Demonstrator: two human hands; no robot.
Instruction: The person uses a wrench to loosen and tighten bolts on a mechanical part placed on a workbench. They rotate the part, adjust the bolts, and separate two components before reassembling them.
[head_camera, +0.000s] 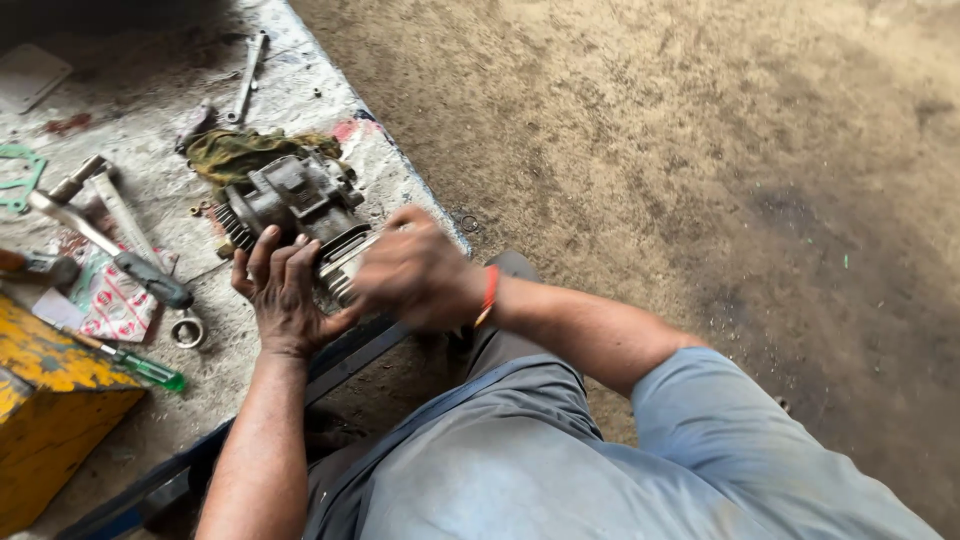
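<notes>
— Where's the engine part (295, 205)?

— At the bench (300, 95) edge, on a green rag (235, 150). Your left hand (285, 295) grips its finned side, fingers spread over the metal.

— And the right hand (415, 270)?

— Blurred, pressed on the part's near end; you can't tell how its fingers sit.

— Around it?

— A wrench (247, 78), a screwdriver (130, 360), a ring (187, 330), a yellow box (50, 400).

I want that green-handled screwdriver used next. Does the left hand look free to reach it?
Probably not right away: the left hand is pressed against the metal engine part. Once it lets go, the green-handled screwdriver lies uncovered on the bench, nothing between.
</notes>
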